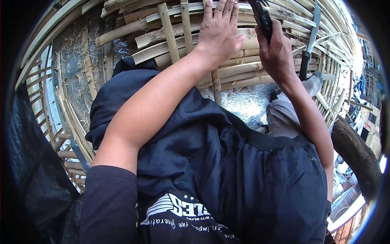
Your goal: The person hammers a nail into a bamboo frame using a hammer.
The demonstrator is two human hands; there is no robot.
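Shirt (178, 225): black, below both hands.
Left hand (219, 30): flat, spread on sideways bamboo (243, 71).
Right hand (277, 53): wrapped round black tool (264, 22) that leans toward left hand.

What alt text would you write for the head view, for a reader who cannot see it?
A person's right hand grips a black tool, cut off by the top edge, while the left hand rests on bamboo strips. A knife is to the right.

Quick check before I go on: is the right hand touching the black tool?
Touching. The head view shows it: the right hand grips the black tool, with the thumb and index finger on opposite sides of its handle.
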